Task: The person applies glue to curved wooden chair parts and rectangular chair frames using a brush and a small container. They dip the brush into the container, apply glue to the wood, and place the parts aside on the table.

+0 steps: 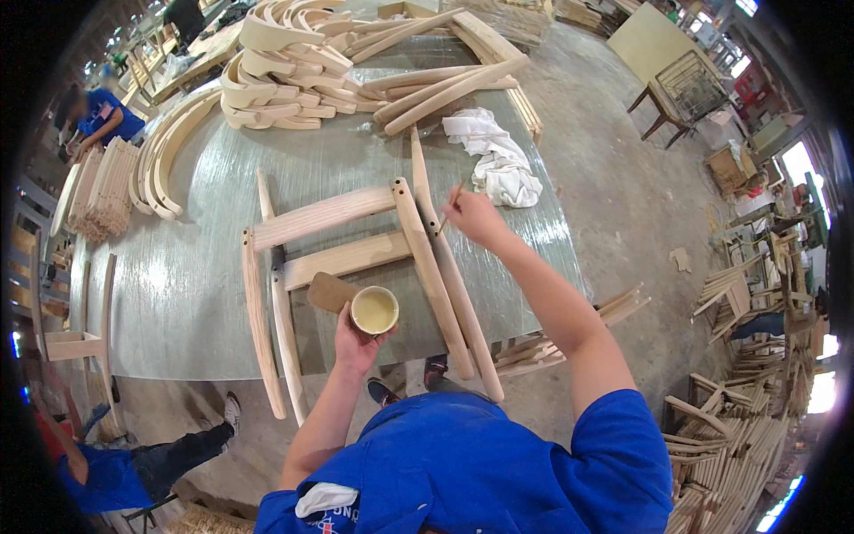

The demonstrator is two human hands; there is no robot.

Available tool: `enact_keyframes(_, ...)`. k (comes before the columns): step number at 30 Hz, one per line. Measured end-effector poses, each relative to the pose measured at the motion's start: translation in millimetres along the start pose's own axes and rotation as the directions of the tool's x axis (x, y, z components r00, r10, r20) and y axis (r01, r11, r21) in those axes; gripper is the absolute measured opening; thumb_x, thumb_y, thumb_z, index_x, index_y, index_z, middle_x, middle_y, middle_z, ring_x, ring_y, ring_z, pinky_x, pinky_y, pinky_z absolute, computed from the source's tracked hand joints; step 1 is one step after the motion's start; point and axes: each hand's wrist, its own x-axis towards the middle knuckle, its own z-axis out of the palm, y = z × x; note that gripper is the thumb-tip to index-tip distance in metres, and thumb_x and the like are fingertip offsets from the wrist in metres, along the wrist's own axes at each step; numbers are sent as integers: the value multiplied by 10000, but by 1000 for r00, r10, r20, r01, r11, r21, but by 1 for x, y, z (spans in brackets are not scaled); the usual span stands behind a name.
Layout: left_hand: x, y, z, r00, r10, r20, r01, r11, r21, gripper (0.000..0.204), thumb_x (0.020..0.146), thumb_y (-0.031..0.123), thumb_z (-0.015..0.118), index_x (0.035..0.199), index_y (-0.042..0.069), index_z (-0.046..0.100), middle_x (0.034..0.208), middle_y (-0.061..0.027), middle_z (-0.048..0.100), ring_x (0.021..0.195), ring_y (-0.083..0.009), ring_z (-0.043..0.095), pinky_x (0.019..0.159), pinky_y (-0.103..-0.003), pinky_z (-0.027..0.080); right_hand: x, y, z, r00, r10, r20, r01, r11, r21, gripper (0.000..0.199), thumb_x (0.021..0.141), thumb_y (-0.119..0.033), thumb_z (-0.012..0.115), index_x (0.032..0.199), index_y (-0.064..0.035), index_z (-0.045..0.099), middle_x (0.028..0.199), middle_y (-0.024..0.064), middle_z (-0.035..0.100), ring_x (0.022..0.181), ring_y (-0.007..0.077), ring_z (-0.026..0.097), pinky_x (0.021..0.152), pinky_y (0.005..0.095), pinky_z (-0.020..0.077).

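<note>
My left hand [358, 344] is wrapped round a cup [374, 311] of pale yellow, creamy liquid. A flat brown piece with a rounded end [331, 292] sticks out beside the cup; I cannot tell whether it is attached. Between the fingers of my right hand [471, 216] is a thin stick [443, 222], its lower end at a dark hole in the outer chair leg [452, 276]. Next to that leg lies a second leg [431, 276], joined by two crosspieces [325, 216] to the wooden frame's left side [257, 311]. The frame rests on the plastic-covered table [178, 294].
Curved wooden parts [285, 71] are piled at the table's far side, with long rails [454, 93] beside them. A white cloth [498, 160] lies at the far right. Bundled sticks [105, 191] stand at left. Two people in blue [111, 120] work to the left. Wood stacks [729, 436] fill the right.
</note>
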Motion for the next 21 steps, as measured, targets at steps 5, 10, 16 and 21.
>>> enact_keyframes(5, 5, 4, 12, 1000, -13, -9, 13, 999, 29, 408, 956, 389, 332, 1212, 108, 480, 1189, -111, 554, 1062, -311, 560, 860, -530, 487, -2, 48, -10, 957, 284, -61, -173, 727, 665, 167, 847, -145, 596, 789, 1, 541, 710, 86, 617, 595, 125, 597, 564, 250, 521)
enact_keyframes(10, 4, 3, 18, 997, -53, -59, 56, 997, 49, 412, 952, 391, 342, 1215, 106, 480, 1187, -107, 556, 1064, -310, 559, 866, -533, 484, -20, 89, 17, 880, 446, 165, -334, 333, 882, 110, 841, -107, 589, 830, -13, 533, 726, 93, 605, 615, 168, 611, 583, 290, 537)
enact_keyframes(16, 2, 5, 21, 995, -62, -79, 69, 993, 92, 389, 943, 382, 364, 1198, 121, 498, 1160, -95, 571, 1040, -297, 575, 847, -537, 492, -29, 115, 35, 885, 406, 228, -247, -6, 969, 96, 838, -21, 558, 875, -31, 469, 789, 110, 607, 658, 212, 627, 623, 331, 557)
enact_keyframes(21, 4, 5, 27, 992, -51, -115, 65, 991, 120, 391, 939, 381, 368, 1196, 117, 500, 1154, -95, 574, 1035, -293, 579, 844, -538, 493, -34, 122, 34, 888, 381, 258, -265, -36, 964, 90, 832, 10, 535, 872, -37, 469, 839, 135, 621, 708, 230, 639, 662, 344, 557)
